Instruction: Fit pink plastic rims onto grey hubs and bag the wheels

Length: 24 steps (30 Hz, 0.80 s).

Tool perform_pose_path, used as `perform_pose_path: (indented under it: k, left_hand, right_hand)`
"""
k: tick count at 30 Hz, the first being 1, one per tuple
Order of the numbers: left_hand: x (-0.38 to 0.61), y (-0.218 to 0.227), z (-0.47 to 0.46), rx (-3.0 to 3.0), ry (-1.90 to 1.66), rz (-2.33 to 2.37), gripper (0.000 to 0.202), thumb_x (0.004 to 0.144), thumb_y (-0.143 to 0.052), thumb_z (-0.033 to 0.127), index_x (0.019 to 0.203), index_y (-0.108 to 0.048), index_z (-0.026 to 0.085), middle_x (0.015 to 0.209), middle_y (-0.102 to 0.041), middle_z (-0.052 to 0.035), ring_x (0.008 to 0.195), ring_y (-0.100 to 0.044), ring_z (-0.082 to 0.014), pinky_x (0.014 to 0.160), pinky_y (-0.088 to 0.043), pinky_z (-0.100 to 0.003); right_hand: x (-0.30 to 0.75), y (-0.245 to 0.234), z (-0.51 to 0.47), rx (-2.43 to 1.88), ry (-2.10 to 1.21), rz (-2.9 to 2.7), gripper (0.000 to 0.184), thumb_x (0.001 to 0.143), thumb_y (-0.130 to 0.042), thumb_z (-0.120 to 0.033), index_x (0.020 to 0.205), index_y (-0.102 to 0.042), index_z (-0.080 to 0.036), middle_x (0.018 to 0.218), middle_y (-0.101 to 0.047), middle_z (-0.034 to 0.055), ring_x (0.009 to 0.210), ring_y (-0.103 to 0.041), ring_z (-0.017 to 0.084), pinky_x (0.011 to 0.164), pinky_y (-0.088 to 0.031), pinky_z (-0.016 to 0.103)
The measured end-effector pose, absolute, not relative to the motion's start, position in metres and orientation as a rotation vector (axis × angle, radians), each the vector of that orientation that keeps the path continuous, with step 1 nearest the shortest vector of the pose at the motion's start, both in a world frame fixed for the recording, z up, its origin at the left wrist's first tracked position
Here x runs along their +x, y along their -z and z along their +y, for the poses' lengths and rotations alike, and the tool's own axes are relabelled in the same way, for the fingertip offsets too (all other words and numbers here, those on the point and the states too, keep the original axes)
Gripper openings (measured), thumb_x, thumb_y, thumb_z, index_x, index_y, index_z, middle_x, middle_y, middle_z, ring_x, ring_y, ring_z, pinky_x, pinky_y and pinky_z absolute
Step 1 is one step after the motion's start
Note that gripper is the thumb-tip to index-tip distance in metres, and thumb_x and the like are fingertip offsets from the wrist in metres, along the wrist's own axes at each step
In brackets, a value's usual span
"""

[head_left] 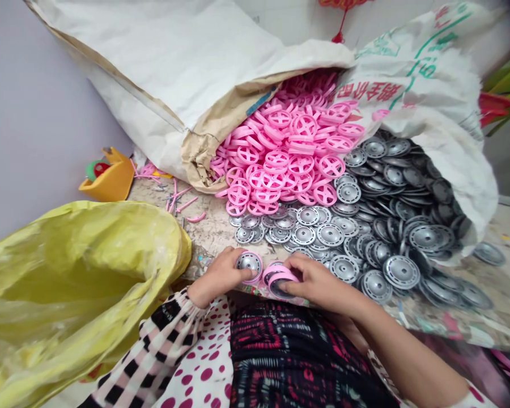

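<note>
Low at centre, my left hand (218,276) pinches a silver disc (249,263) seated in a pink plastic ring (255,276), its round face tilted up. My right hand (318,284) curls around a second pink ring (284,277), tilted on edge. Beyond, ribbed silver discs (391,192) lie below spoked pink wheels (280,153) spilling from a woven sack (255,73).

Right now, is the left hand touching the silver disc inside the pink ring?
Touching. The head view shows the fingertips of the left hand resting directly on the silver disc, which sits inside the pink ring.
</note>
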<state>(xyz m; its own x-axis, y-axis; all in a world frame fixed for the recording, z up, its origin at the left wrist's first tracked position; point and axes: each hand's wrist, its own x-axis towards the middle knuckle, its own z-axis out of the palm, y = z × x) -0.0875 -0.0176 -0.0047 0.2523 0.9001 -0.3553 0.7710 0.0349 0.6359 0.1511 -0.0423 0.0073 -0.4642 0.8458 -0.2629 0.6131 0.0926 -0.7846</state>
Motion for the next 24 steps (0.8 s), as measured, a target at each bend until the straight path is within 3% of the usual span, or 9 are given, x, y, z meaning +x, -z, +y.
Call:
perform_pose_path:
  k: [5, 18, 24]
  left_hand:
    - [-0.087, 0.000, -0.022, 1.827, -0.134, 1.549, 0.043, 0.073, -0.061, 0.042, 0.108, -0.061, 0.017, 0.099, -0.056, -0.0086, 0.098, -0.053, -0.0267, 0.088, -0.039, -0.039]
    - [-0.088, 0.001, -0.039, 1.838, -0.131, 1.614, 0.037, 0.078, -0.057, 0.045, 0.107, -0.057, 0.021, 0.095, -0.056, -0.0065, 0.091, -0.054, -0.0251, 0.082, -0.039, -0.037]
    - [-0.083, 0.005, -0.044, 1.801, -0.164, 1.655, 0.044, 0.082, -0.053, 0.050, 0.115, -0.053, 0.021, 0.096, -0.055, -0.0078, 0.093, -0.053, -0.0263, 0.083, -0.040, -0.039]
  right_hand:
    - [0.142, -0.013, -0.038, -1.509, -0.979, -2.379, 0.017, 0.082, -0.059, -0.035, 0.087, -0.056, -0.019, 0.091, -0.056, 0.0053, 0.089, -0.046, 0.022, 0.077, -0.037, 0.033]
    - [0.129, -0.001, -0.046, -1.557, -1.084, -2.101, 0.019, 0.074, -0.061, -0.030, 0.086, -0.051, -0.020, 0.094, -0.044, 0.0024, 0.085, -0.050, 0.018, 0.076, -0.040, 0.031]
    - [0.128, 0.004, -0.046, -1.709, -1.143, -1.822, 0.024, 0.074, -0.061, -0.035, 0.090, -0.050, -0.021, 0.089, -0.054, 0.0019, 0.084, -0.054, 0.020, 0.076, -0.043, 0.035]
